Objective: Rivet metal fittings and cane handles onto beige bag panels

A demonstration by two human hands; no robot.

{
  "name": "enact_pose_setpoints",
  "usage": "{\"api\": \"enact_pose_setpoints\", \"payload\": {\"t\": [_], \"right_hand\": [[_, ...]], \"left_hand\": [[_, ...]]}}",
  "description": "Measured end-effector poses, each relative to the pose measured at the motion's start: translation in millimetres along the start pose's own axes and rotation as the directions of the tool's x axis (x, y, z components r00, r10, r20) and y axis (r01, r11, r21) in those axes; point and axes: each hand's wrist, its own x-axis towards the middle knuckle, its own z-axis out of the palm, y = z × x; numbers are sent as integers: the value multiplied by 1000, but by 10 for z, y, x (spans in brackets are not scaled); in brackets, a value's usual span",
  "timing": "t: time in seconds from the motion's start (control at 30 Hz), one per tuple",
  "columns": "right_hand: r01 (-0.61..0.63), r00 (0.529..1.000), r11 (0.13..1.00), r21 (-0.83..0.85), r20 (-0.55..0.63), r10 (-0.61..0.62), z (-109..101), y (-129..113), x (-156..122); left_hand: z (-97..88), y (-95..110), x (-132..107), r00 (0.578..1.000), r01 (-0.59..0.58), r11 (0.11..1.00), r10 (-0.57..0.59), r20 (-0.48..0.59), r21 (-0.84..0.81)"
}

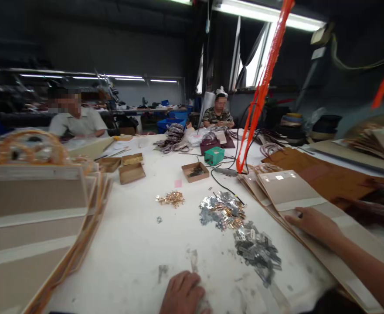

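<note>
At the bottom middle, my left hand (182, 293) rests on the white table (129, 261) with its fingers curled; whatever may be under them is hidden. Over on the right, my right hand (316, 224) grips the left edge of a beige bag panel (338, 244), the top one of a leaning stack. Between my hands lies a heap of dark grey metal plates (257, 250). Just beyond it is a pile of silver and gold metal pieces (222, 211). Farther left sits a small pile of gold pieces (172, 199).
On the left stand more bag panels (31, 235) with looped handles. Small cardboard boxes (195, 172) and a green box (214, 155) with black cables are farther back. Orange strips (260, 96) hang down. Two co-workers (77, 120) sit across the table. Brown sheets (322, 174) lie right.
</note>
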Motion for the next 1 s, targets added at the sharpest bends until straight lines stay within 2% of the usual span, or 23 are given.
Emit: {"api": "enact_pose_setpoints", "payload": {"t": [0.1,0.13,0.17,0.23,0.33,0.4,0.47,0.57,0.63,0.73,0.83,0.9,1.0], "right_hand": [[122,981,977,176,-171,-91,-55,-331,-317],[178,983,944,279,-103,-155,-83,-524,-521],[155,984,909,387,-141,-108,-106,-747,-761],[212,971,792,572,-218,-103,-112,-1240,-1275],[207,978,530,822,-184,-98,47,-1902,-1892],[161,984,354,921,-121,-132,229,-2172,-2142],[158,983,276,948,-125,-131,393,-2289,-2295],[199,979,285,938,-176,-103,523,-2279,-2419],[224,973,293,930,-195,-125,549,-2229,-2466],[223,969,295,929,-179,-168,569,-2178,-2521],[239,967,322,916,-192,-171,585,-2196,-2572],[259,963,380,888,-205,-177,577,-2243,-2617],[272,959,498,823,-193,-206,537,-2334,-2704]], "left_hand": [[-105,177,79,992,108,979,-116,-38,-171],[-144,230,99,987,151,964,-161,-30,-219],[-186,275,115,977,204,946,-213,-8,-253],[-278,325,133,962,256,926,-273,-22,-277],[-444,267,127,943,327,908,-332,26,-262],[-602,142,96,920,384,897,-391,12,-217],[-817,-38,33,900,426,895,-434,-39,-127],[-1211,-378,-125,875,484,873,-482,-47,60],[-1467,-632,-248,873,484,849,-483,-60,212],[-1781,-1010,-378,865,452,778,-501,-3,435],[-2033,-1305,-392,831,438,702,-555,45,561],[-2203,-1419,-346,786,450,664,-612,88,597],[-2442,-1499,-248,663,513,601,-731,162,613]]}}
